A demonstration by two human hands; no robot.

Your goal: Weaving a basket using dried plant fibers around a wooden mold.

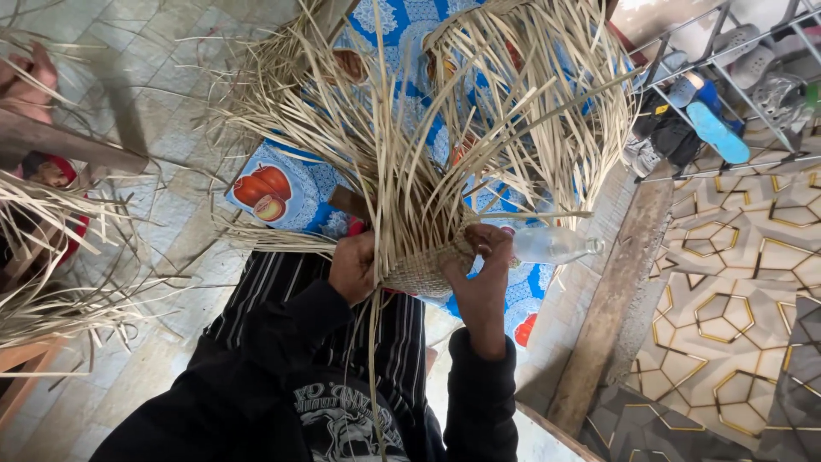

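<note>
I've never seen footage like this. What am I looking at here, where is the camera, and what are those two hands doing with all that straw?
There is no machine here: a person wears a camera on the head, so the single picture looks straight down at their own arms in dark sleeves. The left hand and the right hand both grip a small, tightly woven piece from opposite sides. Long loose pale strips fan up and outward from it, not yet woven in. Underneath lies a blue patterned cloth printed with orange fruit. A clear plastic bottle lies on its side by the right hand. At the far right stands a metal rack holding shoes. More loose strips pile up at the left edge.
</note>
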